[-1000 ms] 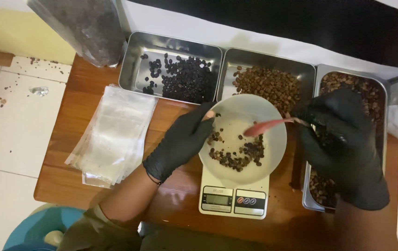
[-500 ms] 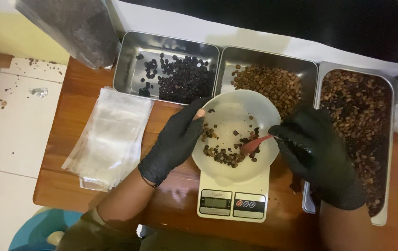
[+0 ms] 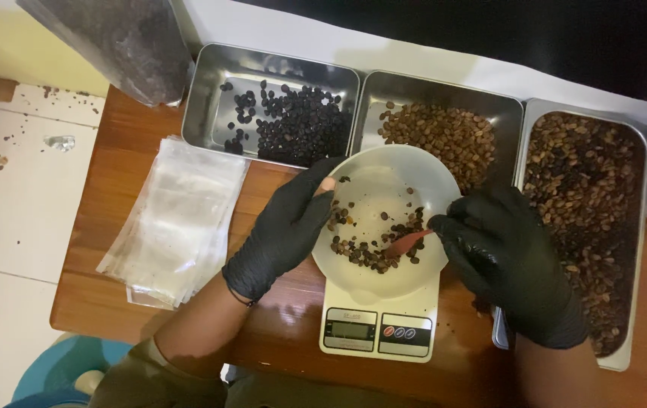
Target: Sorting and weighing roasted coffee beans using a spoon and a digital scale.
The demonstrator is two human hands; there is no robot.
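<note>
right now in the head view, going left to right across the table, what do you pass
stack of clear bags → left hand → white bowl on the scale → red scoop → right hand → right-most tray of mixed beans

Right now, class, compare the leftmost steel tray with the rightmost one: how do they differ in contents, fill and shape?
The leftmost tray holds near-black beans; the rightmost tray holds mixed brown ones. The leftmost tray is sparsely filled, with bare metal showing at its left; the rightmost tray's floor is almost covered. The leftmost tray lies wide; the rightmost tray runs long, towards the person. Both are shiny rectangular metal trays on the wooden table.
</note>
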